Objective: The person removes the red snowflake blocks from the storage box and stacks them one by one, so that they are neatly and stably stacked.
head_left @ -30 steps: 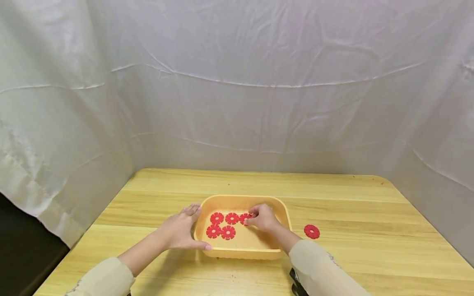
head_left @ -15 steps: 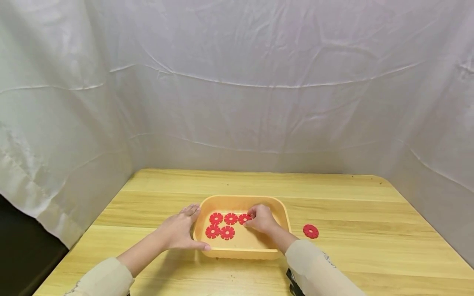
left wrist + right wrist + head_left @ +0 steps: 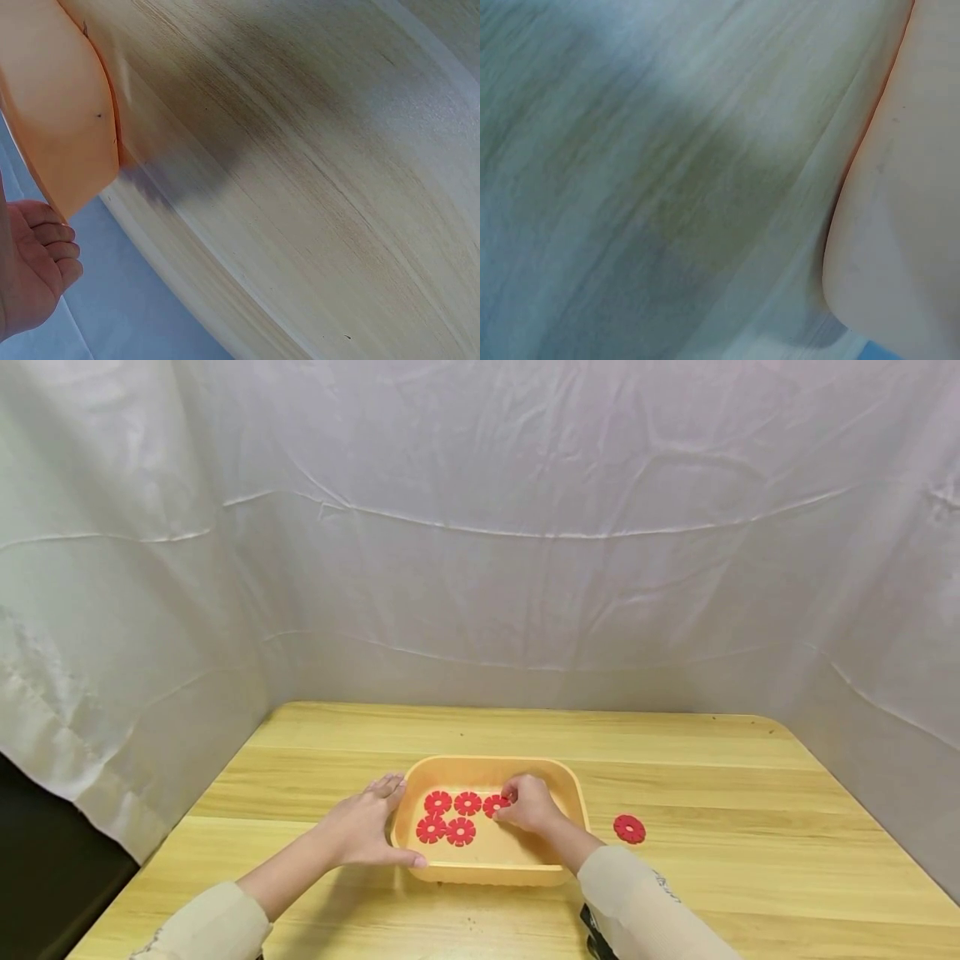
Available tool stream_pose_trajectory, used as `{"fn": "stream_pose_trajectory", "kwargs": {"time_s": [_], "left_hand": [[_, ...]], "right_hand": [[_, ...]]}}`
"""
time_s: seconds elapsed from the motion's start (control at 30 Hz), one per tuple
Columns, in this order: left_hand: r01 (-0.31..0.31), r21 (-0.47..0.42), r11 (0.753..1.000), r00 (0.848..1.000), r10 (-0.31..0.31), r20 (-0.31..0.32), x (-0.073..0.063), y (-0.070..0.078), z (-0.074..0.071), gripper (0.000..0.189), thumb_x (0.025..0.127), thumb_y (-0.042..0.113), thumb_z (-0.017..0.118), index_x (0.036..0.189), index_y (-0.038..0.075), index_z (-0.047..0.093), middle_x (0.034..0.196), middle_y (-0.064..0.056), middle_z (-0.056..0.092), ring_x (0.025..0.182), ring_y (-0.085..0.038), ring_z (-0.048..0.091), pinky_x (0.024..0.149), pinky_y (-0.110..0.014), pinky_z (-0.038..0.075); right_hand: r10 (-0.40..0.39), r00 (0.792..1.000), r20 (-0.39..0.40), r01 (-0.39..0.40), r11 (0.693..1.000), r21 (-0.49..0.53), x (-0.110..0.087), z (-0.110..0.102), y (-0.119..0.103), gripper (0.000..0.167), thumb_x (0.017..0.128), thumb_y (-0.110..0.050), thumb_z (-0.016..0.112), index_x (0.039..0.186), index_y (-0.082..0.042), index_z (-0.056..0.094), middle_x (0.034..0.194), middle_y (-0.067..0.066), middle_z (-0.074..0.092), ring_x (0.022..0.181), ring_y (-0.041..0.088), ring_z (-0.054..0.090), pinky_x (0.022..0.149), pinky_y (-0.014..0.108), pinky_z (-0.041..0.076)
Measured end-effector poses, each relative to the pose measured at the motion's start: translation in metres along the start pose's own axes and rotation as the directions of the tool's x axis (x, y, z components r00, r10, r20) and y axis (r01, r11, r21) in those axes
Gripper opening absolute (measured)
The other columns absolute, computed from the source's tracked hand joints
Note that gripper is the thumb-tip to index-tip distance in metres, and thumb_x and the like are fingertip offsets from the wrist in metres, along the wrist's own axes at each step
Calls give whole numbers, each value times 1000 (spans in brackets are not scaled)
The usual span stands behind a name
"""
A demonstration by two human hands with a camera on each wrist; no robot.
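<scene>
A shallow orange plastic basin (image 3: 517, 875) stands on the wooden table. My left hand (image 3: 365, 827) grips its left end, thumb on the near rim and fingers at the far left corner. In the left wrist view, the left hand's bent fingers (image 3: 56, 244) lie against the basin's wall (image 3: 67, 112). Inside the basin, my right hand (image 3: 531, 803) holds a red notched interlocking disc (image 3: 495, 806) at its right edge between thumb and fingers. Several more red discs (image 3: 461, 832) lie flat in its left half. In the right wrist view the hand is out of sight; only the basin's outer wall (image 3: 900, 225) shows.
Another red disc (image 3: 629, 828) lies on the wooden table (image 3: 712, 860), right of the basin. White cloth (image 3: 525, 610) hangs behind the table and along both sides. A dark area (image 3: 52, 860) shows at the lower left.
The disc under my right fingers has shifted very slightly within the basin. My left hand stays at the basin's left end; the other discs keep their places.
</scene>
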State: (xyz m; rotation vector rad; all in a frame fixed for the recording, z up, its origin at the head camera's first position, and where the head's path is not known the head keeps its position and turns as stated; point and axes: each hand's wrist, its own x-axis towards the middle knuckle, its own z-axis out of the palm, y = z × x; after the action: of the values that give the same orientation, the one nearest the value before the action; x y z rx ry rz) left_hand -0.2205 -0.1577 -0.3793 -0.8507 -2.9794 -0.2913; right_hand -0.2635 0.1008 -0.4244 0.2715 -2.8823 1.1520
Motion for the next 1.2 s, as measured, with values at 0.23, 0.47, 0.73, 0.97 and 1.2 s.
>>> {"fn": "stream_pose_trajectory", "kwargs": {"time_s": [0.23,0.47,0.73,0.97,1.2], "left_hand": [[-4,1,1000,1000,4,-2,0,0,-1,113,63,74,63,134,-10,40,142,-28,37,133,-42,34,104,-54,37],[-7,2,1000,1000,7,-12,0,0,-1,113,62,74,63,134,-11,41,141,-29,38,133,-42,35,104,-54,37],[-2,-4,1000,1000,2,-1,-1,1,-1,112,63,73,64,134,-10,40,142,-28,37,133,-42,34,104,-54,37],[4,-3,1000,1000,-4,2,-1,1,-1,113,62,74,63,134,-10,40,142,-28,38,133,-42,34,104,-54,37],[7,-7,1000,1000,-7,1,0,1,0,113,62,75,63,135,-10,40,142,-28,37,134,-41,34,104,-53,37]], "right_hand": [[-13,1000,3,13,1000,-2,0,0,-1,24,65,-5,81,77,2,62,69,5,53,64,12,44,57,21,39],[-50,999,-22,50,999,0,0,-2,-2,28,66,-6,81,84,4,63,76,8,55,70,14,47,61,23,42],[-75,995,-70,78,996,36,0,-3,-3,30,67,-5,79,91,6,66,79,7,55,72,14,47,60,20,43],[-92,990,-107,98,994,53,-1,-5,-4,29,67,-3,79,91,6,66,80,9,56,72,15,48,61,20,43],[-117,979,-169,131,988,76,0,-7,-5,26,67,-2,78,89,6,66,84,12,60,77,18,53,68,27,49]]}}
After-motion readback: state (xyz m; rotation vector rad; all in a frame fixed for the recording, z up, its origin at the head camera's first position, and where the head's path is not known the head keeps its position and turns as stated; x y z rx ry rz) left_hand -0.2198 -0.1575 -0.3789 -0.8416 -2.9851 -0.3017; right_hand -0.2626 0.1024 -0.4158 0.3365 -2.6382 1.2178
